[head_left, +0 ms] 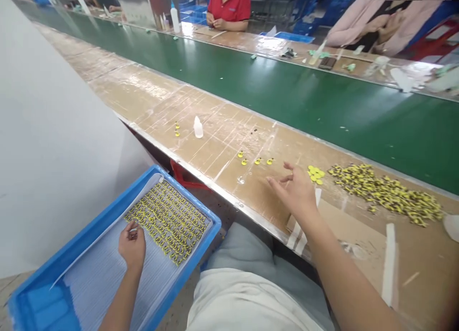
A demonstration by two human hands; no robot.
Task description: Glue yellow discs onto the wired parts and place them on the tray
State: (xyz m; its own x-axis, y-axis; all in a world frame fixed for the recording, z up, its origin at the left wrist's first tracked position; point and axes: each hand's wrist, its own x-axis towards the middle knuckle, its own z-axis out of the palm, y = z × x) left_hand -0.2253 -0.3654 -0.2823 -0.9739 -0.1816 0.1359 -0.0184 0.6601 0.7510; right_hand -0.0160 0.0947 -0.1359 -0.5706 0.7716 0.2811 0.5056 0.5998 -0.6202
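Note:
My left hand (132, 245) is over a blue tray (193, 259), its fingers curled together at the edge of neat rows of small yellow-and-dark pieces (172, 216). Whatever its fingertips may hold is too small to make out. The rows stand on a pale ridged sheet (118, 283) inside the tray. On the bench side, my right hand (297, 187) hovers with thumb and fingers apart and nothing visible between them. Just left of it are several yellow pieces with dark tops (257, 161). To its right lie flat yellow discs (316, 174) in a small cluster.
A large heap of yellow-and-dark pieces (387, 192) covers the bench's right part. A small white dropper bottle (198, 127) stands left of centre. Beyond the bench runs a green conveyor belt (222, 65). Across it sits a person in a red shirt (229, 8); another wears pink sleeves (351, 20).

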